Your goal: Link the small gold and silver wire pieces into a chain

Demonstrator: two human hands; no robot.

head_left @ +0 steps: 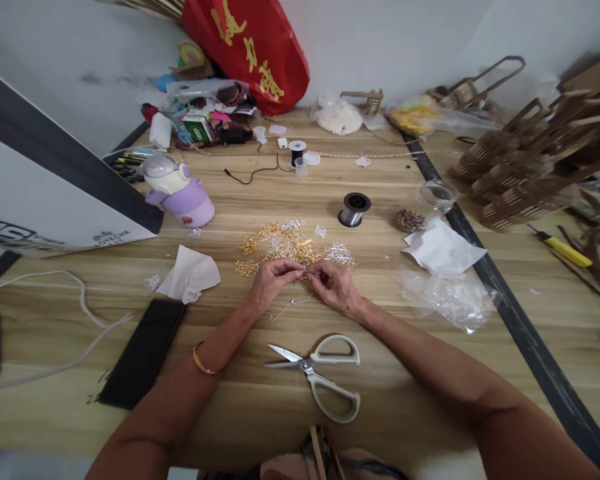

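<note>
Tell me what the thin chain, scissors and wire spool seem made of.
Thin chain: silvery, shiny links; probably metal or plated, too small to be sure.
Scissors: bright, reflective blades, likely polished steel; smooth pale handles, probably plastic.
Wire spool: dark flanges, likely plastic; silvery sheen on the winding suggests metal wire.

The white panel (55, 208) reads "VS" and "OTECHE".

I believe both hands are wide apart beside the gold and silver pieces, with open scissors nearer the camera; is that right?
Not wide apart: the head view shows left hand and right hand close together at the fingertips, beside the gold and silver pieces, with open scissors nearer the camera.
</note>
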